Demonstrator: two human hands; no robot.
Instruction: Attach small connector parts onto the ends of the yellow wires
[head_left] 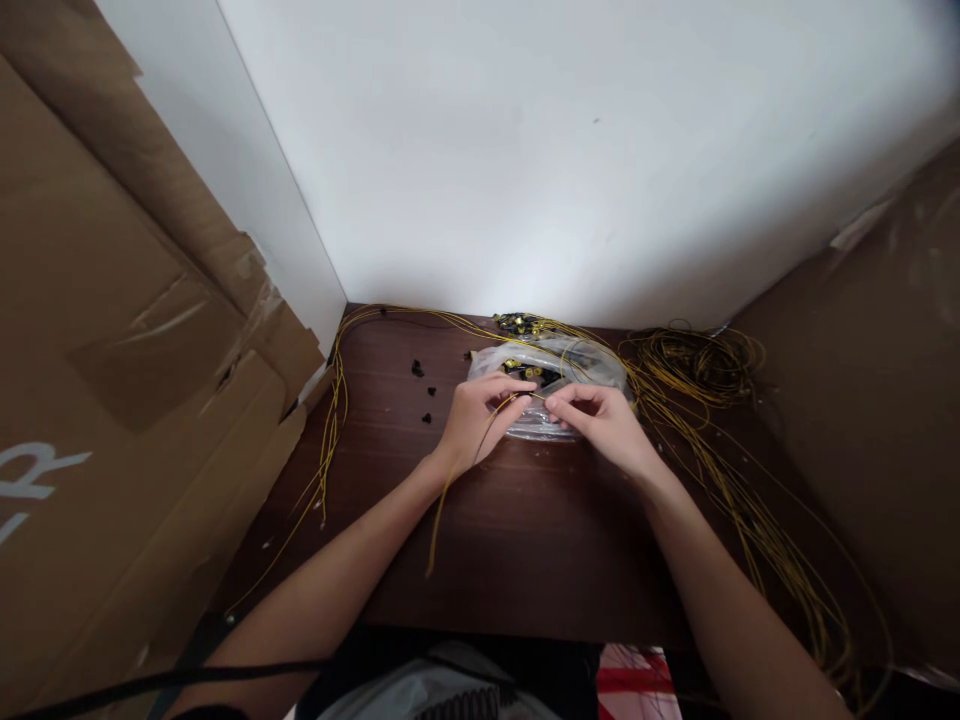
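Both hands meet over a clear plastic bag that holds small black and yellow parts. My left hand pinches a thin yellow wire between thumb and fingers; one end of it hangs down past the wrist. A small dark piece, too small to name, shows on the wire at the left fingertips. My right hand pinches the same wire a short way to the right, thumb against forefinger.
Yellow wires run down the right side, beside a coiled wire bundle. More wires lie at the left. Small black pieces dot the dark brown tabletop. Cardboard stands left, a white wall behind.
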